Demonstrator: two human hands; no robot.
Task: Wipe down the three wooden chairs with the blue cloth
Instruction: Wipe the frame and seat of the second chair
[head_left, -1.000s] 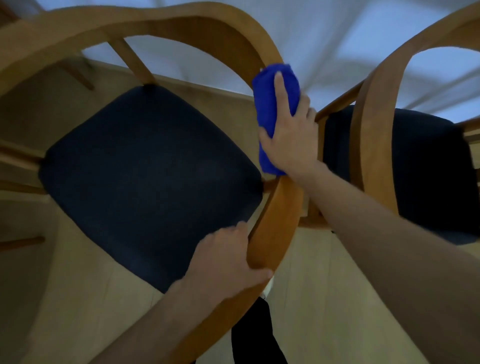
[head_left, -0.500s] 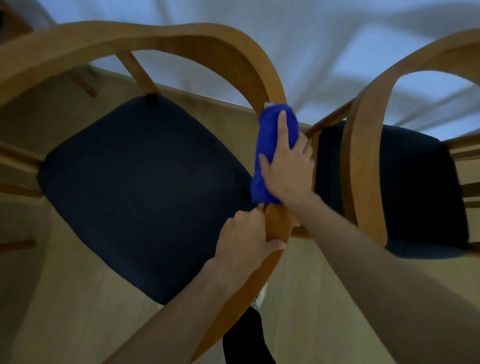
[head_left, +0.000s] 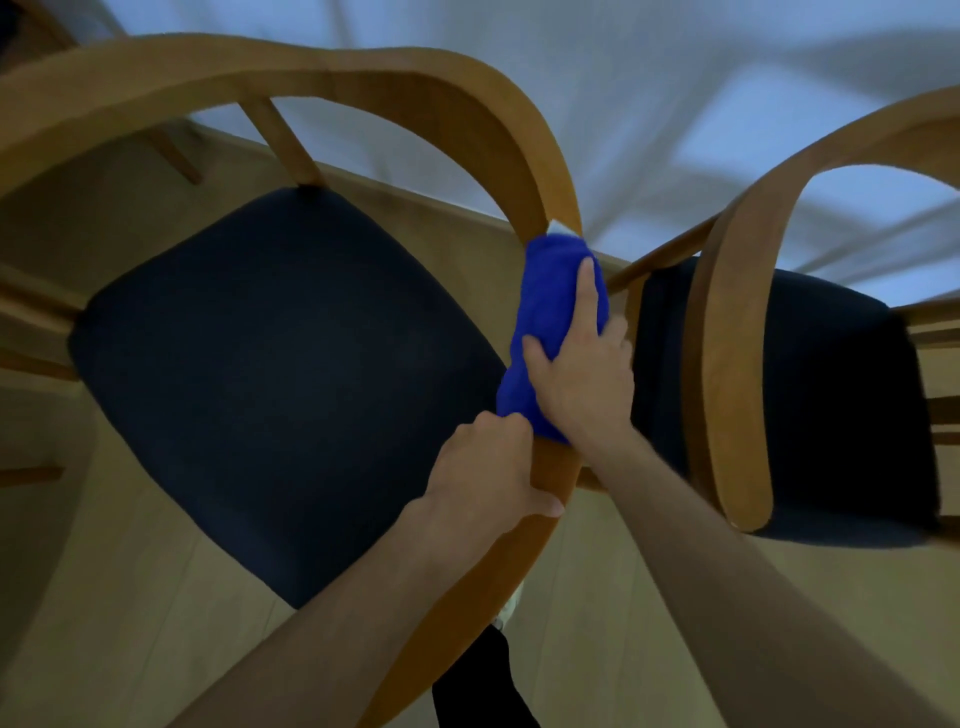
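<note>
smooth wood chair, fuzzy cloth (matt seat)

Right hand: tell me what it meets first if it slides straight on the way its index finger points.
The right hand points up along the curved wooden rail, over the blue cloth. Going straight on, it would probably meet only more bare rail; where the rail curves left, depth is unclear.

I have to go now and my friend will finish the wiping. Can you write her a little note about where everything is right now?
Right hand: presses the blue cloth, wrapped round the curved rail of the near chair.
Left hand: grips the same rail just below the cloth, steadying it.
Second chair: stands right beside it, untouched now. No third chair clearly in view.
Done: cannot tell how much is wiped.
Left: rest of this rail, then the other chairs.
</note>
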